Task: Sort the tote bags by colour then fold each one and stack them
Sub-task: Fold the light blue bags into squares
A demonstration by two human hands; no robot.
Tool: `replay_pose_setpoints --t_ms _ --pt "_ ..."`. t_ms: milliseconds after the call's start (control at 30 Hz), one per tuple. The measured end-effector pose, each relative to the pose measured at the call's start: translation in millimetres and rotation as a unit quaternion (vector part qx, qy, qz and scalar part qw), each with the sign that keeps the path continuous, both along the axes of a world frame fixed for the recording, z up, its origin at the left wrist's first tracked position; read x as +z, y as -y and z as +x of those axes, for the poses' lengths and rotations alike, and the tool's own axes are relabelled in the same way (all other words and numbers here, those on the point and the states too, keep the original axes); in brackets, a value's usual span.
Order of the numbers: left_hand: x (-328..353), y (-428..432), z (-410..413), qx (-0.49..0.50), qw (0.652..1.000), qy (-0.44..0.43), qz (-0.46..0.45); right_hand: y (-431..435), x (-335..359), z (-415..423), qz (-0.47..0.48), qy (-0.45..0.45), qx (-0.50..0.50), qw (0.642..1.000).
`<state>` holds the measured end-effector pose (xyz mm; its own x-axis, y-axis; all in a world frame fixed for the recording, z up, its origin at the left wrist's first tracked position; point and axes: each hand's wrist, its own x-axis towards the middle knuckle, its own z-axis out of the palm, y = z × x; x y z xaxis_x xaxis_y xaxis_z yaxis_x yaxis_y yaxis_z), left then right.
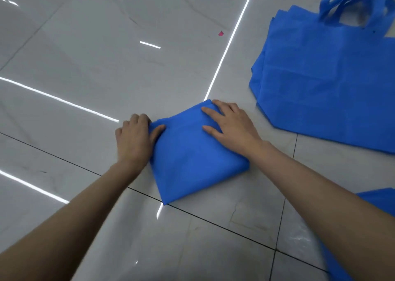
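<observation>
- Glossy grey tiled floor (85, 45) fills the view, crossed by dark grout lines and bright streaks of reflected light. Everything lies directly on it.
- The left hand (135, 137) is at the left corner of a folded tote bag (192, 159). Its fingers curl over the corner's edge and the thumb lies on top of the cloth, so it pinches that corner.
- The right hand (232, 124) lies flat on the upper right part of the same bag. Its fingers are straight and spread, pressing the cloth down without gripping anything.
- The folded tote bag is blue, a compact, roughly square packet turned like a diamond. It sits in the middle of the view between the two forearms, and its nearest corner reaches a grout line.
- Farther off to the right, well apart from the folded one, a pile of unfolded blue tote bags (320, 77) lies flat. Their edges are slightly staggered and their handles (352, 5) loop up at the far end.
- At the bottom right, more blue fabric (384, 197) shows from behind the right forearm. Its shape cannot be made out.
- A small pink scrap (220, 33) lies on the floor beyond the hands, just beside a long streak of light.
</observation>
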<state>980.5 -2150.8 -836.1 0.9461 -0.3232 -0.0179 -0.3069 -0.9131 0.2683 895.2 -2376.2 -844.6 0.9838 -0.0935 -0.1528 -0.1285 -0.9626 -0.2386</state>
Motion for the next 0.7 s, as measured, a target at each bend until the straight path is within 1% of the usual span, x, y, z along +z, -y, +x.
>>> replay_pose_setpoints --t_ms 33,67,100,133,167,200,233,300,333,367,433,500,600,633,700 --pt "-2.5 7.1 -14.3 0.055 0.998 0.016 -0.025 -5.7 -3.6 -0.2 -0.029 0.02 -0.013 0.999" --pt "-4.1 15.9 -30.4 0.065 0.996 0.042 -0.051 -11.1 -6.7 0.0 -0.046 0.029 -0.029 0.998" --pt "-7.8 23.5 -46.2 0.022 0.995 0.078 -0.061 -15.3 -8.8 0.5 -0.049 0.034 -0.042 0.997" --pt "-13.6 29.8 -61.4 -0.047 0.992 0.101 -0.054 -17.4 -9.7 1.4 -0.047 0.041 -0.052 0.997" --pt "-19.8 34.2 -74.1 -0.105 0.989 0.102 -0.034 -18.2 -8.6 2.1 -0.056 0.054 -0.06 0.995" --pt "-26.0 36.4 -82.3 -0.136 0.987 0.089 -0.007 -18.9 -7.1 2.0 -0.083 0.072 -0.065 0.992" --pt "-30.4 36.9 -86.6 -0.142 0.987 0.072 0.014 -21.1 -5.2 0.5 -0.117 0.099 -0.066 0.986" --pt "-35.2 36.6 -88.7 -0.128 0.99 0.053 0.03 -32.0 -6.1 -6.7 -0.149 0.136 -0.036 0.979" --pt "-36.2 37.1 -88.5 -0.125 0.99 0.051 0.03 -38.4 -8.7 -12.9 -0.135 0.142 -0.016 0.981" --pt "-35.3 37.8 -88.1 -0.124 0.991 0.042 0.02 -43.9 -11.6 -19.1 -0.105 0.135 -0.005 0.985" --pt "-33.4 36.2 -85.5 -0.124 0.992 0.009 -0.025 -48.2 -18.0 -29.4 -0.051 0.091 -0.014 0.995" --pt "-32.5 24.3 -80.1 -0.095 0.994 -0.017 -0.058 -45.8 -25.5 -31.8 -0.038 0.069 -0.031 0.996" --pt "-32.2 -2.6 -71.7 -0.017 0.999 -0.039 0.008 -46.6 -28.3 -30.4 -0.047 0.067 -0.033 0.996" --pt "-32.0 -6.5 -70.2 -0.008 0.999 -0.049 0.011 -47.2 -28.8 -30.2 -0.047 0.069 -0.035 0.996" --pt "-28.7 -4.2 -71.5 0.002 0.998 -0.066 -0.021 -49.0 -28.3 -30.2 -0.043 0.065 -0.043 0.996"
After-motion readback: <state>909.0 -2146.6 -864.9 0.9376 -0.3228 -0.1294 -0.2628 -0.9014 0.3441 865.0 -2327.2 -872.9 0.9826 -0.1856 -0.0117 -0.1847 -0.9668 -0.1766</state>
